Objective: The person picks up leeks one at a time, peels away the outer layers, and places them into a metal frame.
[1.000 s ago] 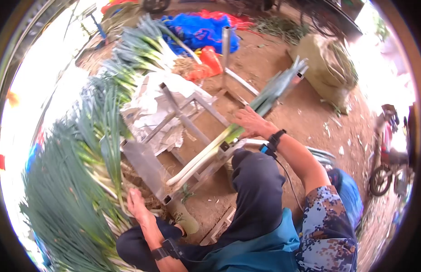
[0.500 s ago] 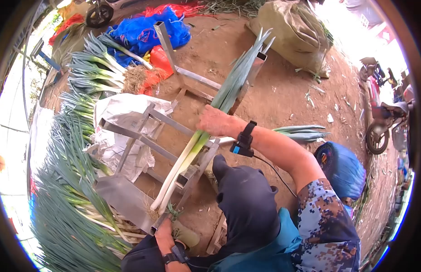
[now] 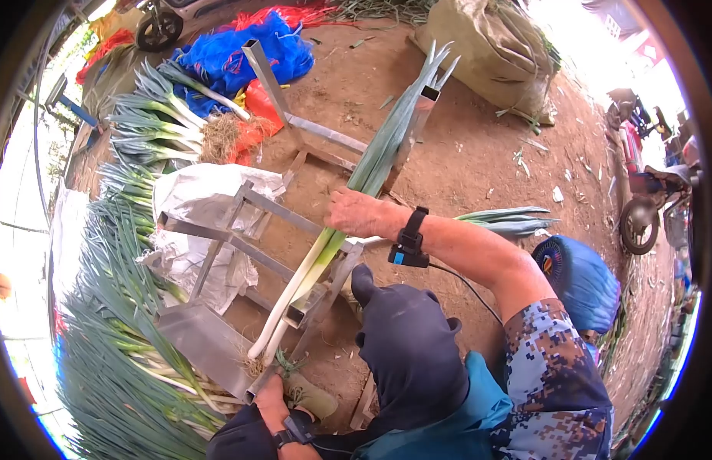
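My right hand grips two leeks mid-length across a metal frame. My left hand, its hold unclear, is near the roots, where the unpinned white ends could roll apart if my grip slackens.

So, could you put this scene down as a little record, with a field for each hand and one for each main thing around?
Right hand: closed around the long leeks
Left hand: low, near their root ends; its grip is unclear
Leek position: slanting over the metal frame, leaves pointing away
Left side: a big leek pile, a white sack
Far side: blue bagging, a bulky tan sack
Right side: loose leeks on bare earth
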